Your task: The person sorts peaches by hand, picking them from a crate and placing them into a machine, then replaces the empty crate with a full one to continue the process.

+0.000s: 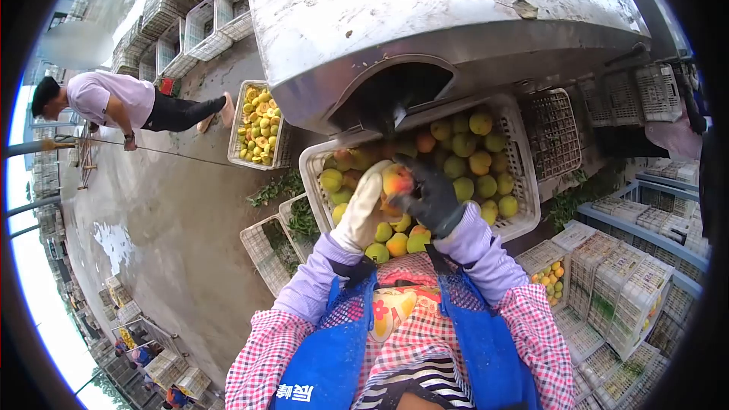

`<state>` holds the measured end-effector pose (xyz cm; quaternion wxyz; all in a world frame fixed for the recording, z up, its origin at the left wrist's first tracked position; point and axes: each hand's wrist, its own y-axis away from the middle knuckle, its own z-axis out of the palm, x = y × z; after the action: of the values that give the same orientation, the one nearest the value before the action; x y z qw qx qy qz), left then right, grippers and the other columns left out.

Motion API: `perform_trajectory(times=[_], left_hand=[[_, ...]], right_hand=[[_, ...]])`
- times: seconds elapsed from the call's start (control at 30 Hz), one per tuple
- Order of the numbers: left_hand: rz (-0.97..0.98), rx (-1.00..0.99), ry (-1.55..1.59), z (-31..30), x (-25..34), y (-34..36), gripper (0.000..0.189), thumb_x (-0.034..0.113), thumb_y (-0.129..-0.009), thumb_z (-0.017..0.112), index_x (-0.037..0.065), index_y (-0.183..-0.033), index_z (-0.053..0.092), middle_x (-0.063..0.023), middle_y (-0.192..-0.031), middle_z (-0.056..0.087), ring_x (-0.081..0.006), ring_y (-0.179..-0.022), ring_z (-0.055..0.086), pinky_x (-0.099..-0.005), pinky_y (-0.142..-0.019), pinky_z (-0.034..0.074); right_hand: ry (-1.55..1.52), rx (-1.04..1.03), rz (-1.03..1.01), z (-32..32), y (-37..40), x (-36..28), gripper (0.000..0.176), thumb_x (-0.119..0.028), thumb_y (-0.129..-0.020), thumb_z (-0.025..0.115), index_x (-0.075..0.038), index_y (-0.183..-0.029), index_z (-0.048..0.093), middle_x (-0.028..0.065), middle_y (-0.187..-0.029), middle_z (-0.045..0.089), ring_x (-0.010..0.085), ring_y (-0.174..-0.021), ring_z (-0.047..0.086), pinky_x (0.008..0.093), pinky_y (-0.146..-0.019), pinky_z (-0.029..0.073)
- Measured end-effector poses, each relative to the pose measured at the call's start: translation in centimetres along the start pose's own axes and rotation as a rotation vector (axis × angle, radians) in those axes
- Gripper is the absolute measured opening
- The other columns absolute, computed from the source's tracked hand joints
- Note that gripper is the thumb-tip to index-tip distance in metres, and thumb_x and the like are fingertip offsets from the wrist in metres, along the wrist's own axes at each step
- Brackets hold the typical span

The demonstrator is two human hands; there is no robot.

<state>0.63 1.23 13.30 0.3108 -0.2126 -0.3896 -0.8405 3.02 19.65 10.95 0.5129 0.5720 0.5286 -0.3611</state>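
My left hand (361, 209), in a white glove, and my right hand (433, 196), in a black glove, meet over a large white plastic crate (529, 182) of fruit. Between them is a red-and-yellow peach (396, 180), with fingers closed around it from both sides. Part of another orange fruit shows just below it, near the right fingertips. Green and yellow peaches (479, 162) fill the crate beneath and beside my hands. A metal machine (456, 57) overhangs the crate's far edge, its dark curved opening facing me.
Left of the machine stands a crate of cut yellow fruit (259, 125). Beyond it a person (114, 102) walks on the wet floor, holding a long thin pole or cord. Stacked crates (619, 281) rise at right, and a tilted crate (267, 250) lies near leafy stems at left.
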Motion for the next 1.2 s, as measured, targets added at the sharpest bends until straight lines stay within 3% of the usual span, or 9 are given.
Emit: perform_trajectory(times=[0.23,0.37,0.57,0.63,0.73,0.87,1.0,1.13,1.2], left_hand=[[0.205,-0.138,-0.018,1.2,0.6,-0.2,0.061,0.046,-0.106,0.054,0.004,-0.149,0.045,-0.0110,-0.147,0.054,-0.0236,-0.134,0.054,-0.0429,-0.113,0.046],[0.347,-0.083,-0.256,-0.1,0.8,-0.6,0.059,0.040,-0.102,0.063,0.004,-0.147,0.048,-0.0109,-0.145,0.055,-0.0228,-0.132,0.056,-0.0422,-0.111,0.047],[0.269,-0.005,0.241,-1.1,1.7,1.8,0.039,0.019,-0.104,0.060,0.004,-0.139,0.055,-0.0113,-0.136,0.061,-0.0213,-0.125,0.060,-0.0388,-0.107,0.050],[0.326,0.006,0.232,-0.8,2.2,1.9,0.039,0.020,-0.105,0.058,0.002,-0.140,0.053,-0.0112,-0.137,0.060,-0.0210,-0.125,0.059,-0.0395,-0.108,0.049],[0.378,-0.008,0.318,-0.8,2.8,1.5,0.038,0.016,-0.105,0.057,0.003,-0.141,0.055,-0.0114,-0.138,0.061,-0.0228,-0.125,0.061,-0.0415,-0.107,0.051],[0.407,-0.065,0.382,-0.7,3.3,1.0,0.039,0.015,-0.106,0.054,0.007,-0.144,0.053,-0.0108,-0.140,0.060,-0.0245,-0.126,0.062,-0.0435,-0.105,0.054],[0.458,0.100,0.020,-0.6,2.9,0.4,0.040,0.020,-0.105,0.058,0.003,-0.141,0.054,-0.0114,-0.136,0.061,-0.0222,-0.123,0.061,-0.0399,-0.107,0.050],[0.372,0.102,0.077,1.8,4.5,0.8,0.042,0.024,-0.105,0.059,0.000,-0.138,0.056,-0.0119,-0.132,0.061,-0.0191,-0.121,0.060,-0.0348,-0.107,0.046],[0.464,0.077,-0.323,1.3,5.4,1.1,0.044,0.031,-0.106,0.055,0.002,-0.140,0.056,-0.0108,-0.132,0.062,-0.0178,-0.122,0.059,-0.0334,-0.105,0.046]], right_hand=[[-0.079,0.272,-0.182,0.6,0.1,-4.0,0.085,-0.019,-0.070,0.094,-0.001,-0.142,0.053,0.0145,-0.125,0.063,0.0238,-0.112,0.066,0.0375,-0.095,0.055],[0.203,0.409,-0.370,0.1,-2.0,-5.7,0.076,-0.025,-0.067,0.092,0.001,-0.129,0.059,0.0190,-0.123,0.061,0.0346,-0.116,0.062,0.0442,-0.097,0.053],[0.728,0.717,-0.653,1.4,-10.1,-3.6,0.064,-0.027,-0.073,0.084,0.000,-0.127,0.062,0.0206,-0.123,0.064,0.0381,-0.112,0.064,0.0538,-0.098,0.050],[1.007,-0.065,-0.334,-1.2,-9.4,-3.8,0.061,-0.029,-0.077,0.081,-0.004,-0.130,0.062,0.0197,-0.118,0.067,0.0377,-0.105,0.067,0.0543,-0.097,0.050],[0.968,-0.078,-0.139,0.3,-10.8,-4.1,0.061,-0.041,-0.085,0.073,-0.013,-0.138,0.061,0.0178,-0.114,0.071,0.0370,-0.097,0.070,0.0540,-0.098,0.050],[0.513,0.216,-0.314,-1.5,-9.7,-8.4,0.074,-0.056,-0.086,0.069,-0.007,-0.141,0.059,0.0202,-0.124,0.067,0.0364,-0.111,0.067,0.0480,-0.103,0.049],[0.542,0.096,-0.719,-1.0,-5.1,-6.9,0.079,-0.048,-0.082,0.077,-0.012,-0.148,0.054,0.0199,-0.141,0.058,0.0382,-0.122,0.060,0.0483,-0.105,0.048],[0.365,0.031,-0.489,0.7,-1.8,-5.7,0.088,-0.040,-0.071,0.087,-0.008,-0.147,0.054,0.0207,-0.147,0.052,0.0396,-0.132,0.054,0.0453,-0.106,0.047],[0.303,0.039,-0.463,0.5,-1.8,-5.6,0.088,-0.041,-0.072,0.086,-0.008,-0.146,0.054,0.0207,-0.144,0.053,0.0394,-0.131,0.054,0.0459,-0.106,0.047]])
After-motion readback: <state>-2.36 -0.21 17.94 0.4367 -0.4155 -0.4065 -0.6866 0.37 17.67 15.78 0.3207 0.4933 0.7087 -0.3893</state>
